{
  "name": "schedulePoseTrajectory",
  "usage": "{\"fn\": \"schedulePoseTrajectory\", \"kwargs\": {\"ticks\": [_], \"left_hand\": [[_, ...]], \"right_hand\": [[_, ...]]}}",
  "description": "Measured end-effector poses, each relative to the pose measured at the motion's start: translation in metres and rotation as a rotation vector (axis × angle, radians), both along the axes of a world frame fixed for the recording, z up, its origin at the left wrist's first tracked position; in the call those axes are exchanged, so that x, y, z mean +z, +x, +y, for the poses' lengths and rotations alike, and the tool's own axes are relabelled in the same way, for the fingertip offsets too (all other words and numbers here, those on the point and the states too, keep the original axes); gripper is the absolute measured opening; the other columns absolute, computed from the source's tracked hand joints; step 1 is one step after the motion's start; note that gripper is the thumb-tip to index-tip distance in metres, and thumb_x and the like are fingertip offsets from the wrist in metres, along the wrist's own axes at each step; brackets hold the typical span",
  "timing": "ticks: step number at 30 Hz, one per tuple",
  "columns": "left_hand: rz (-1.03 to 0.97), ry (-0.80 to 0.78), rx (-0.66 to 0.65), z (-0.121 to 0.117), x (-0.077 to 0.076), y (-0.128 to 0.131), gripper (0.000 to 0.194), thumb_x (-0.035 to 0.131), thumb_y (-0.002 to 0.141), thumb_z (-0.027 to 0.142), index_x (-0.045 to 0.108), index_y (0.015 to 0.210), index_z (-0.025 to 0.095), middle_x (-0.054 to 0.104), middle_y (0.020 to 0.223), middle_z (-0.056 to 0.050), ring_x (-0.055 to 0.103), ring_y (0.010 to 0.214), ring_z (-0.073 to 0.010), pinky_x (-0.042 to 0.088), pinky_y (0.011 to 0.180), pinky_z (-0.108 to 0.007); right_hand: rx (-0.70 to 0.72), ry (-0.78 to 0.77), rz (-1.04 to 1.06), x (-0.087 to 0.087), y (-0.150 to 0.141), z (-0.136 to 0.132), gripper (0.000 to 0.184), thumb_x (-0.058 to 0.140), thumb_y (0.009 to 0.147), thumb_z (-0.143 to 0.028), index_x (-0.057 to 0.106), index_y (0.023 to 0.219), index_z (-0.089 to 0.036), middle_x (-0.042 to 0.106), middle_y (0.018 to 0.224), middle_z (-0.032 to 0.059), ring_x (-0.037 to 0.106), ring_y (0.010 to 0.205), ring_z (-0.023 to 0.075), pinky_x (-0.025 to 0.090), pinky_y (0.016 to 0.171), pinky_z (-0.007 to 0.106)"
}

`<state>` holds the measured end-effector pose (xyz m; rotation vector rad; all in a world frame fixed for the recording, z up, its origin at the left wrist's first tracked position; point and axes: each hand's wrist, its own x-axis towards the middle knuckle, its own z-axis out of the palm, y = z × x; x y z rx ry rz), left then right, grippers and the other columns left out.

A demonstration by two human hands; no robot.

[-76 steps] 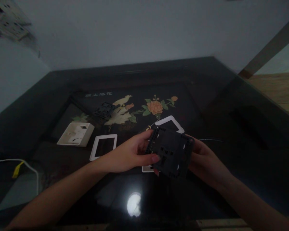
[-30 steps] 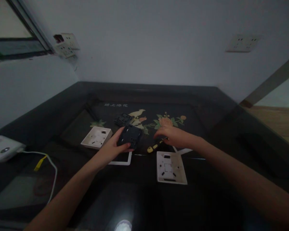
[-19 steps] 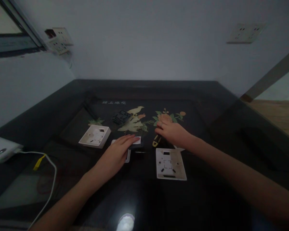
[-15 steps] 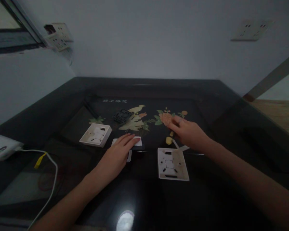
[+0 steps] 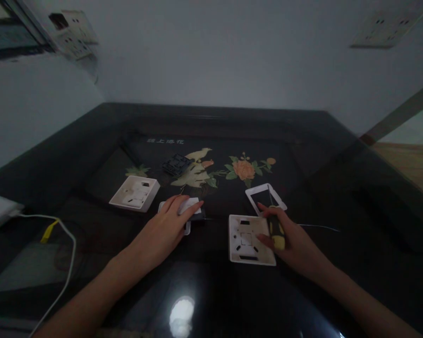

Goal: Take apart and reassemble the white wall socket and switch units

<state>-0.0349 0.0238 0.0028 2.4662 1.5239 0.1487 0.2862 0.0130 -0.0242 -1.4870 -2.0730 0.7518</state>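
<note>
My left hand (image 5: 169, 218) lies palm down on a black-backed wall-plate module with a white face (image 5: 189, 204). Its fingers and thumb are spread over the module, which partly covers a white frame (image 5: 187, 228) on the table. A yellow-and-black screwdriver (image 5: 277, 231) is in my closed right hand (image 5: 292, 238), handle end toward me and shaft pointing away. Close to that hand, just left and below, is a white square mounting box (image 5: 246, 239) with its hollow side up. Another white frame (image 5: 267, 190) lies beyond the screwdriver, partly behind my fingers.
A second white mounting box (image 5: 136, 193) sits left, with a black plastic module (image 5: 176, 164) behind it. At far left are a white device (image 5: 0, 210) and its cable (image 5: 70, 263) with a yellow tag. The glossy dark table (image 5: 211, 291) meets a wall with sockets.
My left hand turned the module white side up and set it down on the table. My right hand reached to the screwdriver, picked it up and brought it nearer, right of the mounting box.
</note>
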Motion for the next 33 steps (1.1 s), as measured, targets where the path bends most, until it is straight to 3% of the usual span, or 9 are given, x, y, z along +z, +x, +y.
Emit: {"fn": "schedulePoseTrajectory", "kwargs": {"ticks": [5,15,21,26,28,30,33], "left_hand": [[-0.004,-0.011,-0.006,-0.001,0.001,-0.004,0.059,0.051,0.085,0.01,0.044,0.141,0.026,0.042,0.145,-0.013,0.039,0.137,-0.0324,0.04,0.11,-0.052],[0.023,-0.001,0.022,0.004,0.004,-0.007,0.048,0.066,0.083,0.023,0.05,0.128,0.02,0.053,0.136,-0.014,0.051,0.127,-0.0334,0.044,0.105,-0.049],[-0.027,-0.026,0.061,0.009,0.012,-0.012,0.042,0.069,0.082,0.043,0.056,0.114,0.019,0.061,0.121,-0.012,0.06,0.108,-0.0329,0.048,0.094,-0.048],[-0.133,0.093,0.14,0.024,0.022,-0.022,0.036,0.056,0.09,0.046,0.06,0.113,0.019,0.064,0.117,-0.01,0.061,0.106,-0.0306,0.048,0.095,-0.046],[-0.082,0.2,0.254,0.03,0.021,-0.031,0.034,0.052,0.092,0.042,0.062,0.113,0.017,0.065,0.116,-0.013,0.059,0.111,-0.0329,0.044,0.099,-0.05],[0.044,0.264,0.401,0.035,0.017,-0.042,0.037,0.051,0.092,0.039,0.06,0.12,0.017,0.061,0.125,-0.016,0.054,0.119,-0.0379,0.038,0.103,-0.061],[0.174,0.187,0.527,0.038,0.005,-0.058,0.046,0.052,0.092,0.044,0.054,0.132,0.022,0.051,0.14,-0.019,0.039,0.133,-0.0477,0.03,0.095,-0.081]], "right_hand": [[0.039,0.031,0.065,-0.01,-0.018,0.016,0.034,0.057,0.086,-0.032,0.044,0.116,-0.027,0.061,0.131,0.0122,0.057,0.125,0.0291,0.046,0.101,0.056],[0.195,0.062,0.097,-0.008,-0.076,0.08,0.027,0.06,0.081,-0.015,0.056,0.108,-0.022,0.067,0.11,0.0067,0.064,0.101,0.0234,0.05,0.09,0.043],[0.252,0.093,0.071,-0.011,-0.106,0.11,0.033,0.059,0.093,-0.035,0.058,0.121,-0.017,0.061,0.121,0.0086,0.063,0.101,0.0212,0.055,0.085,0.043],[0.273,0.112,0.073,-0.013,-0.122,0.125,0.034,0.059,0.093,-0.035,0.057,0.123,-0.018,0.06,0.124,0.0091,0.063,0.104,0.022,0.054,0.087,0.044],[0.289,0.114,0.083,-0.013,-0.125,0.128,0.034,0.059,0.093,-0.035,0.057,0.123,-0.018,0.06,0.124,0.0091,0.063,0.104,0.022,0.054,0.087,0.044],[0.301,0.112,0.091,-0.014,-0.125,0.129,0.034,0.059,0.094,-0.035,0.058,0.123,-0.018,0.061,0.124,0.009,0.063,0.104,0.0218,0.054,0.087,0.044],[0.318,0.113,0.098,-0.014,-0.122,0.128,0.034,0.059,0.093,-0.035,0.057,0.123,-0.018,0.061,0.124,0.009,0.063,0.103,0.0219,0.054,0.086,0.044]]}}
